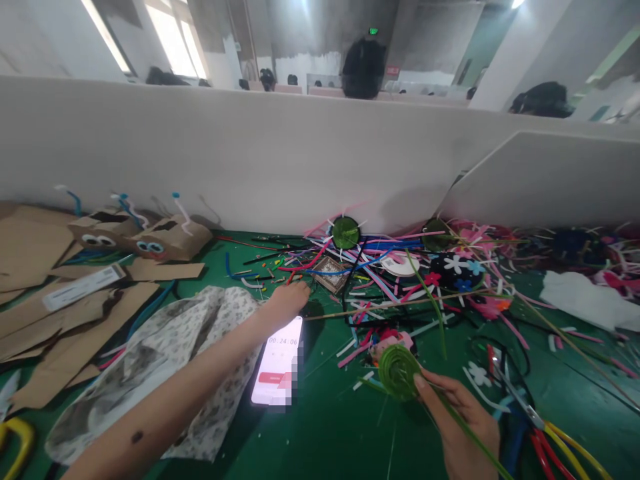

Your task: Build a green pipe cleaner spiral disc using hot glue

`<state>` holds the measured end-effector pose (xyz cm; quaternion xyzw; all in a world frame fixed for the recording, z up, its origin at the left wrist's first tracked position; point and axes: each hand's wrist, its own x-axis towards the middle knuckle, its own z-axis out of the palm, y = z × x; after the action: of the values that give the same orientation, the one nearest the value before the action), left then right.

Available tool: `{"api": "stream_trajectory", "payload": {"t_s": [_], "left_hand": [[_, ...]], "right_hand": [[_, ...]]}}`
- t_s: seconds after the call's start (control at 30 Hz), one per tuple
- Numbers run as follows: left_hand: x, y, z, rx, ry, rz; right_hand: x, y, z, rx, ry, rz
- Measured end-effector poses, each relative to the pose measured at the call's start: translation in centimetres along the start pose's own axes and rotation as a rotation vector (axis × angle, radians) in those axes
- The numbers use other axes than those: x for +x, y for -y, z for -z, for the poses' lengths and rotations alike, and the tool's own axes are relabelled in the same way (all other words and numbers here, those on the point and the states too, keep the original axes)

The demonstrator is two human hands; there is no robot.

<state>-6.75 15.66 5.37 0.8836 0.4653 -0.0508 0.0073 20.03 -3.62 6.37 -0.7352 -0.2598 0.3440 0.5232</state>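
Observation:
My right hand [463,417] pinches a flat coil of green strip [399,373] at its right edge, and a long tail of the strip runs down past the palm. My left hand [289,303] reaches out past the lit phone [277,363], fingers bent down at the near edge of the scattered craft pieces. Something thin and orange shows by its fingertips, too small to name. A patterned brown square [330,273] lies just right of that hand. Behind the pieces, a round green disc with a dark rim [346,233] leans near the partition.
Pliers [530,407] and scissors with red and yellow handles [547,453] lie at right. Printed cloth [215,320], cardboard pieces [100,333] and two cardboard boxes with googly eyes [175,239] occupy the left. A white partition [250,153] stands behind; people's heads show beyond it.

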Motion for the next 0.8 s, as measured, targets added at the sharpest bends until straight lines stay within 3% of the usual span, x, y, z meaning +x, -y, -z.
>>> {"api": "stream_trajectory", "payload": {"t_s": [0.13, 0.23, 0.5, 0.8], "left_hand": [[-1.5, 2.0, 1.2, -0.008, -0.048, 0.065], [-2.3, 2.2, 1.5, -0.012, -0.070, 0.101], [0.1, -0.4, -0.1, -0.005, 0.030, 0.044], [2.5, -2.8, -1.2, 0.040, 0.112, 0.051]], "right_hand": [[-0.4, -0.2, 0.2, 0.027, -0.011, -0.001], [-0.7, -0.5, 0.2, 0.048, 0.004, -0.008], [-2.0, -1.3, -0.4, 0.035, 0.040, -0.031], [-2.4, -2.1, 0.9, 0.056, 0.030, -0.116]]}}
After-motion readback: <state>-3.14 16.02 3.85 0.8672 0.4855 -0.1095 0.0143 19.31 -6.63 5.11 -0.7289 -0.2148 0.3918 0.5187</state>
